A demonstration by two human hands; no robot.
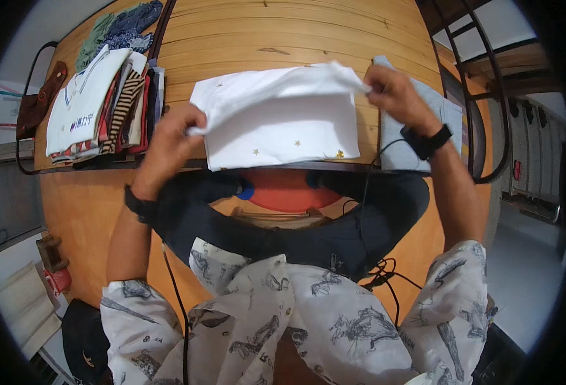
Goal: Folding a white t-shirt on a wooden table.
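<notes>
A white cloth garment (283, 137) with small gold stars lies partly folded on the slatted wooden table (283, 29), close to its front edge. My left hand (177, 134) pinches the left end of its raised upper layer. At the other end, my right hand (393, 94) grips the right corner of that layer. Between the two hands the layer bows upward over the lower one. Black bands sit on both wrists. Beneath my right forearm is a folded light grey-blue cloth (398, 139).
On the left stands a stack of folded clothes (85, 106), a white shirt on top. Behind it lie crumpled green and blue clothes (114, 33). A brown item (40, 103) hangs on a metal rail. Black cables (384, 276) run near my legs. A metal ladder (485, 62) rises at right.
</notes>
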